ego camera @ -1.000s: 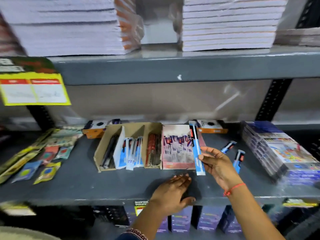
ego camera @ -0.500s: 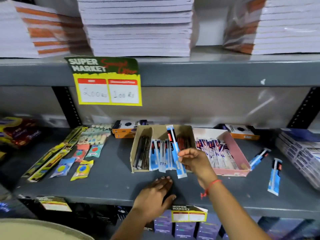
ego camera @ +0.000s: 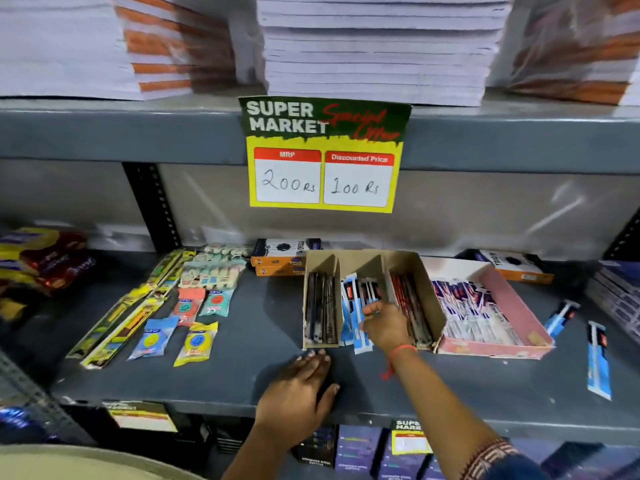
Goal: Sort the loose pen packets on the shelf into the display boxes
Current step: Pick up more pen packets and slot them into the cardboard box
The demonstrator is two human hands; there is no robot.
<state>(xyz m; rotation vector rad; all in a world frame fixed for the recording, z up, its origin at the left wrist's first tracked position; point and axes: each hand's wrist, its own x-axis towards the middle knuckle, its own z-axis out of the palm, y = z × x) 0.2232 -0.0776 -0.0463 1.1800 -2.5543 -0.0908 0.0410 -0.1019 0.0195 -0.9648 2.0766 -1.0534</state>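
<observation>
A brown cardboard display box (ego camera: 429,299) with three compartments stands mid-shelf: dark pens left, blue pen packets (ego camera: 349,306) in the middle, red pens right. My right hand (ego camera: 384,323) is over the middle compartment, fingers pinched on a blue packet (ego camera: 362,342) whose lower end sticks out past the box front. My left hand (ego camera: 298,389) lies flat on the grey shelf (ego camera: 249,368) in front of the box, fingers apart, holding nothing. A pink display box (ego camera: 523,306) of packets sits to the right. Two loose blue packets (ego camera: 598,362) (ego camera: 561,315) lie beyond it.
Sponge packs (ego camera: 197,342) and long yellow-green packets (ego camera: 121,323) lie on the shelf's left. Orange-and-white boxes (ego camera: 280,258) stand at the back. A price sign (ego camera: 323,155) hangs from the upper shelf, which holds stacked notebooks (ego camera: 377,46). Stacked books (ego camera: 616,296) sit far right.
My right hand has carried the blue packet left from beside the pink box to the brown box's middle compartment and lowered it in. My left hand stays flat. The view has shifted left.
</observation>
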